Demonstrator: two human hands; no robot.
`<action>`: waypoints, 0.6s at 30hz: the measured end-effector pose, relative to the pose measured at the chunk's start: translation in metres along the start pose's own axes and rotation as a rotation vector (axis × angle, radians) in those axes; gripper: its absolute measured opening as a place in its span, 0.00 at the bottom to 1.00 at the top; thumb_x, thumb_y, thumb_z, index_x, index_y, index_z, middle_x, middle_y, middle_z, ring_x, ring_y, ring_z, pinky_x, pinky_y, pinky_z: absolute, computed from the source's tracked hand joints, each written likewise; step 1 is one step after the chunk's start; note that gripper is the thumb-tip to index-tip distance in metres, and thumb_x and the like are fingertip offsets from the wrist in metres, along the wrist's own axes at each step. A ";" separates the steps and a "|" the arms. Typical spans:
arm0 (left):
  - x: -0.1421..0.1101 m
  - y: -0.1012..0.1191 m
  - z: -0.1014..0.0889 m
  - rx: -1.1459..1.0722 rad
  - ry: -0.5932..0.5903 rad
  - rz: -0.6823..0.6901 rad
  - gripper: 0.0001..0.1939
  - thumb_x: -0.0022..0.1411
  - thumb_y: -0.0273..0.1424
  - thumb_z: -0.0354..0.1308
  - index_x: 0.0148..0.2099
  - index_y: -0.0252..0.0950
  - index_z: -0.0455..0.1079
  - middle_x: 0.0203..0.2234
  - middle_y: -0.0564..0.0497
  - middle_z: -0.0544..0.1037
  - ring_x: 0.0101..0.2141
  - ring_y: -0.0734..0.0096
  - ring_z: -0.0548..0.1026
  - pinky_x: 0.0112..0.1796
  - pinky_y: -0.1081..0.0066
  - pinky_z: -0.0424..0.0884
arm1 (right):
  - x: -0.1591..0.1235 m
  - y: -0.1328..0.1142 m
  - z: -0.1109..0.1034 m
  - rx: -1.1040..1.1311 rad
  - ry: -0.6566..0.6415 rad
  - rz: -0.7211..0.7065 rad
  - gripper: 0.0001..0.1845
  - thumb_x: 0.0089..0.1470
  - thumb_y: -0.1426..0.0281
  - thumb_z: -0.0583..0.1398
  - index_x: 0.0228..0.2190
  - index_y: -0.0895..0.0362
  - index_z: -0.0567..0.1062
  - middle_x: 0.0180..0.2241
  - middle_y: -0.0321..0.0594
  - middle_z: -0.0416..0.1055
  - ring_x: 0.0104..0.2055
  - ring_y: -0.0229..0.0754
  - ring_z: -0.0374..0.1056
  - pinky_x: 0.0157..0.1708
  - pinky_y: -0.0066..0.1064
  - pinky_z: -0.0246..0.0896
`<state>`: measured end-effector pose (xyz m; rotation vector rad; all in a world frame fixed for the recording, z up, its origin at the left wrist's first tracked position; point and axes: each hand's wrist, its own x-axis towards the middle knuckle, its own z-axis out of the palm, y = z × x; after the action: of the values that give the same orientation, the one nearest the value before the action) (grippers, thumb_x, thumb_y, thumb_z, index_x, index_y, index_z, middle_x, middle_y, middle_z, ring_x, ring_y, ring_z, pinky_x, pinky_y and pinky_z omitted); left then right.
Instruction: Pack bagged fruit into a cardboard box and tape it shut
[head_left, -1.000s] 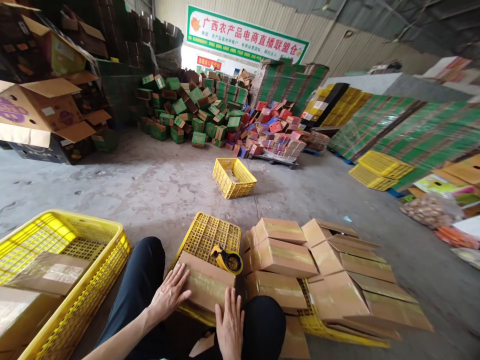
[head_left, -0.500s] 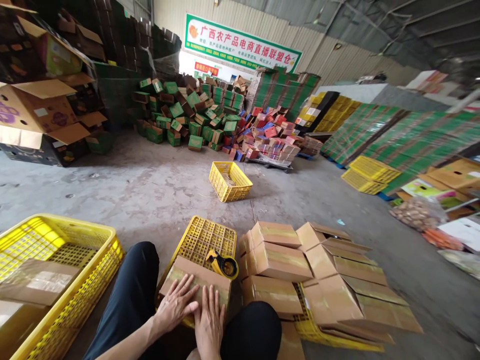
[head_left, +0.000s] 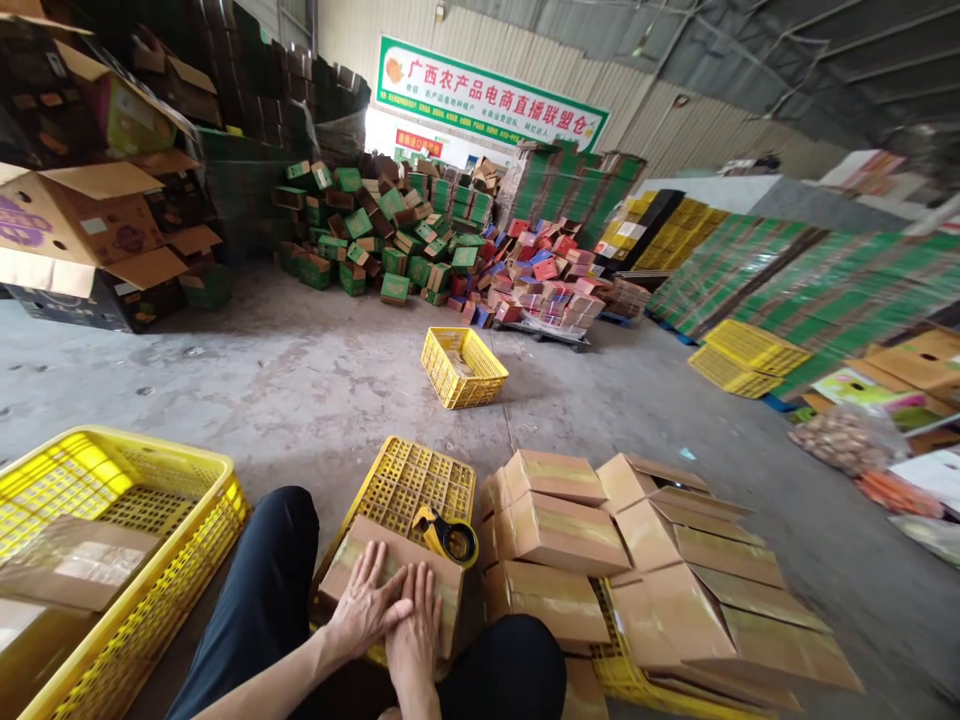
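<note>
Both my hands lie flat on top of a closed cardboard box (head_left: 442,572) that rests on an upturned yellow plastic crate (head_left: 420,472) between my knees. My left hand (head_left: 367,600) has its fingers stretched out, its thumb touching or overlapping my right hand. Beside it, my right hand (head_left: 415,622) also presses flat, fingers extended. Neither hand grips anything. Just beyond the box, a tape dispenser (head_left: 450,537) with a yellow handle and dark roll lies on the crate near its right edge.
At my left, a large yellow crate (head_left: 214,490) holds cardboard boxes (head_left: 82,560). Stacked boxes (head_left: 570,530) stand at my right, some open-flapped (head_left: 675,610). A small yellow basket (head_left: 465,370) sits on the concrete floor ahead. Heaped green cartons (head_left: 390,240) and wrapped pallets (head_left: 825,290) lie farther off.
My right hand has moved left from the box's right end to beside my left hand. My left hand has shifted over the box top. The view has swung slightly.
</note>
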<state>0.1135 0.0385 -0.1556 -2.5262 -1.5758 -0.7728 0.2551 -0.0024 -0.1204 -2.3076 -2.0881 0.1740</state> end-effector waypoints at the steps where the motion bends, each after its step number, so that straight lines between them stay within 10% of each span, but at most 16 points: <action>1: 0.001 0.003 0.000 -0.011 -0.013 0.007 0.32 0.72 0.59 0.51 0.68 0.51 0.72 0.66 0.40 0.73 0.66 0.38 0.68 0.59 0.46 0.71 | 0.001 -0.005 0.003 0.006 -0.003 -0.007 0.31 0.70 0.66 0.49 0.71 0.55 0.63 0.74 0.48 0.55 0.76 0.58 0.55 0.71 0.54 0.56; 8: -0.011 -0.011 -0.012 -0.024 -0.027 0.097 0.35 0.72 0.59 0.48 0.74 0.52 0.63 0.73 0.44 0.63 0.68 0.47 0.66 0.64 0.54 0.66 | -0.010 0.010 -0.001 0.010 -0.036 -0.011 0.33 0.71 0.61 0.50 0.73 0.48 0.58 0.76 0.42 0.51 0.78 0.55 0.49 0.73 0.55 0.50; 18: -0.019 -0.029 -0.018 -0.005 0.068 -0.044 0.34 0.71 0.58 0.52 0.73 0.52 0.66 0.76 0.45 0.56 0.70 0.40 0.63 0.65 0.48 0.67 | -0.017 0.043 0.016 0.088 0.169 0.088 0.47 0.71 0.43 0.39 0.72 0.65 0.60 0.76 0.59 0.51 0.77 0.66 0.48 0.69 0.56 0.58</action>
<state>0.0754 0.0305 -0.1543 -2.4487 -1.6152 -0.8585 0.2944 -0.0244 -0.1391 -2.2770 -1.8642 0.0691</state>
